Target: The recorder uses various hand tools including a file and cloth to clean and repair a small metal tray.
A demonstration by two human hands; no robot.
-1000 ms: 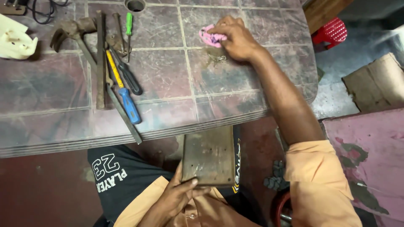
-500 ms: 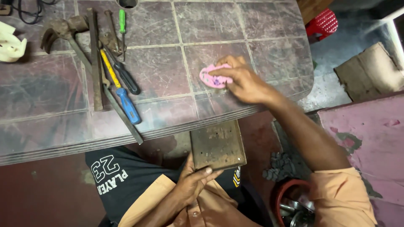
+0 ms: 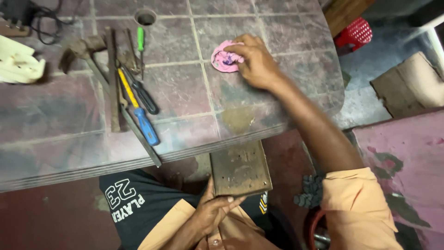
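Two hands work apart in this view: the right hand (image 3: 254, 62), reaching up across the tiled tabletop (image 3: 194, 106), presses its curled fingers onto a crumpled pink cloth (image 3: 224, 59) in the upper middle of the frame, so the cloth sits flat against the tile under the fingertips rather than lifted off it. The left hand (image 3: 215, 210), low in the centre of the frame, grips the bottom edge of a worn metal plate (image 3: 240, 167) with thumb over the front face; the plate is propped against the person's lap just below the table's edge, tilted up toward the camera, which keeps its face open to view. Left of the cloth and well apart from it lies a row of tools: a blue-handled screwdriver (image 3: 145, 126), a black-handled one (image 3: 144, 96) crossing it, a small green-handled screwdriver (image 3: 140, 39) and a long flat metal bar (image 3: 112, 78). A white plastic part (image 3: 18, 65) rests at the far left edge, and a red basket (image 3: 355, 32) stands on the floor at the upper right.
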